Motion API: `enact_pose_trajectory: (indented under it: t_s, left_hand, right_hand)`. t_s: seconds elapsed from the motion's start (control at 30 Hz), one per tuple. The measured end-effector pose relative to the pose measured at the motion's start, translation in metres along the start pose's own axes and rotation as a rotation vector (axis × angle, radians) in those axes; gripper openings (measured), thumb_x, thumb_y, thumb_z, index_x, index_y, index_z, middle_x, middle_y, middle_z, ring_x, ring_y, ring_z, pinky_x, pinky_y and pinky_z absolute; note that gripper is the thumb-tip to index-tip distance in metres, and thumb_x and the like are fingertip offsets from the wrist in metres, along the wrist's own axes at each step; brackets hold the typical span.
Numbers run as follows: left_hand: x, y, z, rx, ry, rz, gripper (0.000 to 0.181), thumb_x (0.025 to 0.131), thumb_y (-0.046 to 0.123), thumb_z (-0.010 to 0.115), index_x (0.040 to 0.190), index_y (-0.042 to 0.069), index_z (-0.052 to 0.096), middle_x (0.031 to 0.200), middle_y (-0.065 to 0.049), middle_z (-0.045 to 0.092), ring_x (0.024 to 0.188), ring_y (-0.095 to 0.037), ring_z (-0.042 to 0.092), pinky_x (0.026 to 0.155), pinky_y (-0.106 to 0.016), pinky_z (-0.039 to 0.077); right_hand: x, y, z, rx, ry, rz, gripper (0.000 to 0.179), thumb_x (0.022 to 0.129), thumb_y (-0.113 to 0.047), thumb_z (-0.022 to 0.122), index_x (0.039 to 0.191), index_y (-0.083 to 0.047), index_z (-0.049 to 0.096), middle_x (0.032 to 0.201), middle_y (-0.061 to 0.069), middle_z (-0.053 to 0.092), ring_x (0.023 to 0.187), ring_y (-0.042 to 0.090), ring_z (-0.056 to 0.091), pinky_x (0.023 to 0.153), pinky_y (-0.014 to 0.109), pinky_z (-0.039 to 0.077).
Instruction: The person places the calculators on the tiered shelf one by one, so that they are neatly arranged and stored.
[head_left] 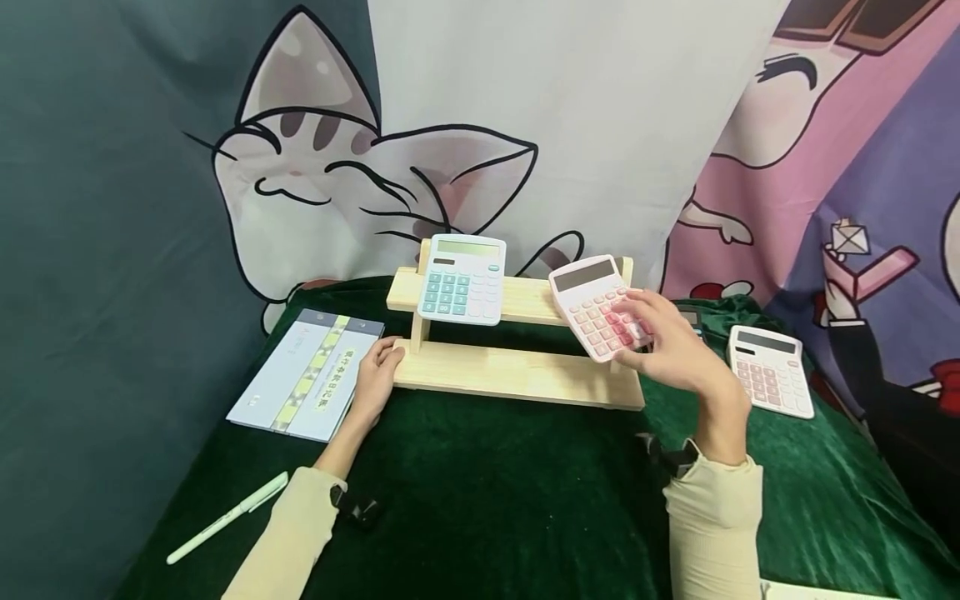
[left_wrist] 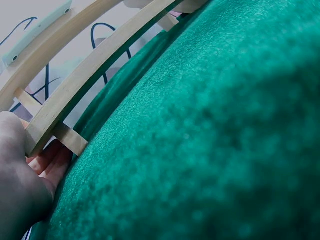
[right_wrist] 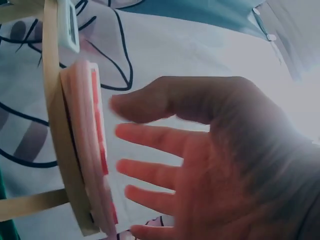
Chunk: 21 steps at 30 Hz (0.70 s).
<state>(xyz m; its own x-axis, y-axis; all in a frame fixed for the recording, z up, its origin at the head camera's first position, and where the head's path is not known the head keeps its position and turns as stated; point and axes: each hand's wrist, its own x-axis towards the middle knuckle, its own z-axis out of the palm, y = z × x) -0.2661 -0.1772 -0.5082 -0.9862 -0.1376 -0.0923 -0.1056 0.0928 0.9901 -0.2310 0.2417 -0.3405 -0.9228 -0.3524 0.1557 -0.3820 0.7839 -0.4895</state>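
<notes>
A two-tier wooden rack (head_left: pixel 517 371) stands on the green cloth. My left hand (head_left: pixel 375 379) grips the left end of its lower board, thumb on one side and fingers beneath in the left wrist view. On the upper tier a pink calculator (head_left: pixel 588 304) leans at a tilt toward the right end. My right hand (head_left: pixel 671 342) is in front of that calculator. In the right wrist view, a small gap separates its extended fingers (right_wrist: pixel 150 140) from the keys. A blue-keyed calculator (head_left: pixel 462 279) leans upright at the upper tier's left.
A light blue notebook (head_left: pixel 300 379) lies left of the rack, with a pale green pen (head_left: pixel 228 517) nearer me. At right lies a white calculator with pink keys (head_left: pixel 770 371). Another calculator (head_left: pixel 690 317) is mostly hidden behind my right hand. A printed curtain (head_left: pixel 600 108) hangs behind.
</notes>
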Motion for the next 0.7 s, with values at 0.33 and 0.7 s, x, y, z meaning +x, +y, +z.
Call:
enact_pose_trajectory:
  t_s: [0.33, 0.7]
  left_hand:
    - [0.001, 0.001, 0.001, 0.005, -0.008, 0.016, 0.046, 0.103, 0.03, 0.051, 0.143, 0.009, 0.048, 0.14, -0.016, 0.057, 0.126, -0.026, 0.054, 0.108, -0.042, 0.039]
    - [0.001, 0.0, 0.001, -0.001, -0.001, 0.005, 0.046, 0.102, 0.029, 0.051, 0.143, 0.009, 0.047, 0.14, -0.015, 0.058, 0.126, -0.026, 0.054, 0.108, -0.042, 0.039]
  right_hand:
    - [0.006, 0.006, 0.007, 0.029, -0.089, 0.053, 0.069, 0.08, -0.012, 0.08, 0.142, -0.007, 0.049, 0.161, 0.021, 0.026, 0.146, 0.045, 0.018, 0.112, 0.068, 0.018]
    - [0.014, 0.001, 0.017, -0.088, -0.005, 0.056, 0.067, 0.085, -0.03, 0.079, 0.143, -0.011, 0.051, 0.156, 0.021, 0.034, 0.141, 0.044, 0.025, 0.111, 0.068, 0.023]
